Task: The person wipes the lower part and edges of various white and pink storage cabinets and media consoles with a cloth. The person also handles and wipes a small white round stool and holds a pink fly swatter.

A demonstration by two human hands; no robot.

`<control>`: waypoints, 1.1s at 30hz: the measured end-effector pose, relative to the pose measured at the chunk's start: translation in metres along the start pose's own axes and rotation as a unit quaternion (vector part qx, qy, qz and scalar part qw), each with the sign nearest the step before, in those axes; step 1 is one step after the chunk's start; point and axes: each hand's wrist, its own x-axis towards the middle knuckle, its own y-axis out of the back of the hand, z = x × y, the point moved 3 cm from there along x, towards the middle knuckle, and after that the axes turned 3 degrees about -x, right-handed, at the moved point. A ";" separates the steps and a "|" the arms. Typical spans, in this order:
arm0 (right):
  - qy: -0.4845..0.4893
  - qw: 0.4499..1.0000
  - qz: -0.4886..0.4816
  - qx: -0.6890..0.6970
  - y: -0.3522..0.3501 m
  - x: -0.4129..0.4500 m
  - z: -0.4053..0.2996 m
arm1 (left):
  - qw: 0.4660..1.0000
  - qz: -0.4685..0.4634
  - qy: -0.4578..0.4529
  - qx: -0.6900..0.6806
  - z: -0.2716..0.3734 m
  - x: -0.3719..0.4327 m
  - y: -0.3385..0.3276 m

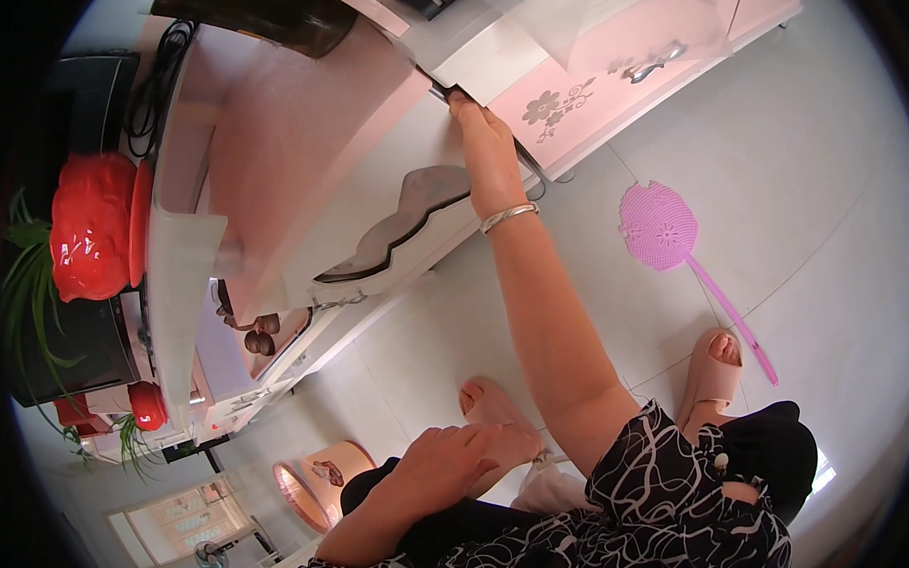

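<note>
My right hand (489, 151), with a silver bracelet (509, 217) at its wrist, reaches out to the TV cabinet. Its fingers lie at the dark gap (523, 152) between the white cabinet section (377, 204) and the pink-fronted drawer unit (550, 115); the fingertips are partly hidden, so their grip is unclear. Beside this hand, the white section has a wavy dark glass panel (407, 218) in its front. My left hand (449, 464) rests loosely over my bent left knee, holding nothing.
A pink fly swatter (661, 228) lies on the tiled floor (795, 159) near my right slipper (713, 372). Red plant pots (96, 229) stand on the cabinet, beside a coiled black cable (158, 88). A lampshade (322, 484) and a fan (211, 557) are farther off.
</note>
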 end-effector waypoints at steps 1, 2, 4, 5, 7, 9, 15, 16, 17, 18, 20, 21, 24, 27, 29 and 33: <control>-0.003 0.999 -0.018 0.026 -0.001 -0.002 -0.001 | 1.000 -0.001 0.001 0.000 -0.001 0.001 -0.001; -0.003 0.999 -0.018 0.027 -0.001 -0.003 -0.001 | 1.000 0.004 -0.003 -0.004 -0.001 0.001 -0.001; -0.003 0.998 0.016 0.053 0.001 -0.006 -0.003 | 1.000 0.008 -0.006 -0.008 -0.002 0.003 0.000; -0.003 0.998 0.016 0.054 0.002 -0.007 -0.003 | 1.000 0.007 -0.003 -0.005 -0.003 0.004 0.001; -0.015 0.993 -0.031 0.115 0.004 -0.010 -0.004 | 1.000 0.006 0.002 -0.004 -0.004 0.004 0.002; -0.012 0.992 -0.051 0.113 0.006 -0.011 -0.001 | 1.000 0.007 0.012 -0.003 -0.005 0.004 0.005; 0.043 0.990 -0.093 0.095 0.007 -0.013 -0.006 | 1.000 -0.013 0.024 -0.004 -0.006 0.006 0.008; 0.057 0.991 -0.103 0.071 0.008 -0.011 -0.006 | 1.000 -0.013 0.023 -0.005 -0.004 0.007 0.009; 0.058 0.991 -0.103 0.069 0.011 -0.010 -0.005 | 1.000 -0.017 0.020 -0.011 -0.002 0.008 0.011; 0.051 0.989 -0.121 0.073 0.009 -0.013 -0.005 | 0.999 -0.022 0.023 -0.017 -0.003 0.007 0.012; 0.043 0.986 -0.140 0.079 0.007 -0.016 -0.001 | 0.999 -0.020 0.031 -0.021 -0.006 0.005 0.011; 0.045 0.983 -0.154 0.089 0.009 -0.015 -0.004 | 0.999 -0.017 0.029 -0.022 -0.005 0.005 0.011; 0.036 0.980 -0.166 0.106 0.013 -0.013 -0.006 | 0.999 -0.015 0.023 -0.021 -0.006 0.006 0.012; 0.030 0.979 -0.165 0.112 0.013 -0.015 -0.006 | 0.999 -0.019 0.030 -0.031 -0.006 0.006 0.014; 0.038 0.980 -0.165 0.108 0.015 -0.016 -0.005 | 0.999 -0.012 0.023 -0.031 -0.006 0.004 0.013; 0.078 0.978 -0.163 0.108 0.029 -0.032 0.009 | 1.000 0.013 0.009 -0.006 -0.003 0.000 0.017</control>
